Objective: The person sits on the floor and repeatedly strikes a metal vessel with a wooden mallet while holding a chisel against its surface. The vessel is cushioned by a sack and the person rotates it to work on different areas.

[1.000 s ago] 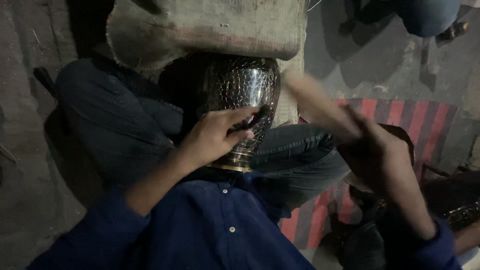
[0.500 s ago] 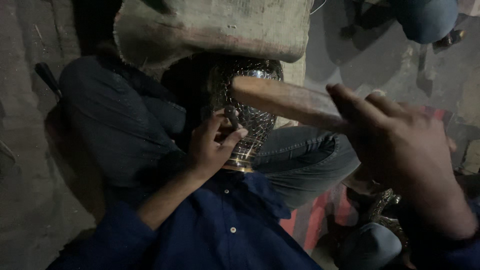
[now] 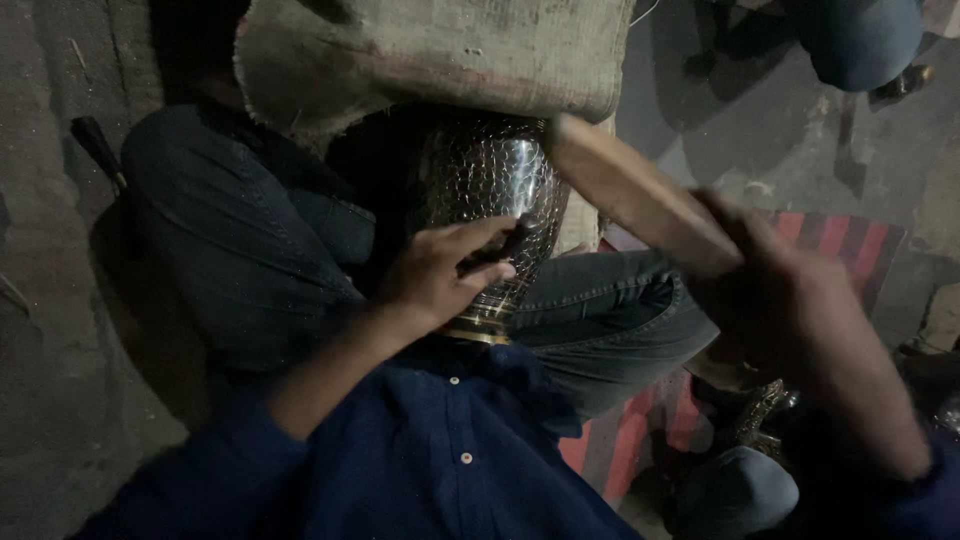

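Vase (image 3: 490,190) of dark hammered metal lies between the person's knees, its upper end hidden under a block wrapped in coarse burlap (image 3: 440,55) and its banded foot pointing towards the person's blue shirt (image 3: 440,470).

Left hand (image 3: 440,275): fingers spread flat on the vase body, thumb and forefinger pinching a short dark tool (image 3: 500,250) whose tip touches the patterned surface. The tool is too small and dark to identify further. Grip state: grasping the tool.

Right hand (image 3: 790,310): blurred, raised to the right of the vase and clear of it. Fingers are clenched round the lower end of a wooden mallet (image 3: 640,195). The mallet runs up and to the left from those fingers, and its far end sits just beside the vase shoulder, above the left hand's fingers. Contact between mallet and tool or vase cannot be determined because of blur.

Surroundings: the person's legs in dark jeans (image 3: 250,240) lie on either side of the vase, below the left hand's fingers. A red-striped mat (image 3: 850,240) lies on the floor beyond the right hand. A dark-handled tool (image 3: 98,150) rests on the bare concrete floor (image 3: 60,350), well apart to the left of the left hand. A second person's leg (image 3: 860,40) shows at top right.
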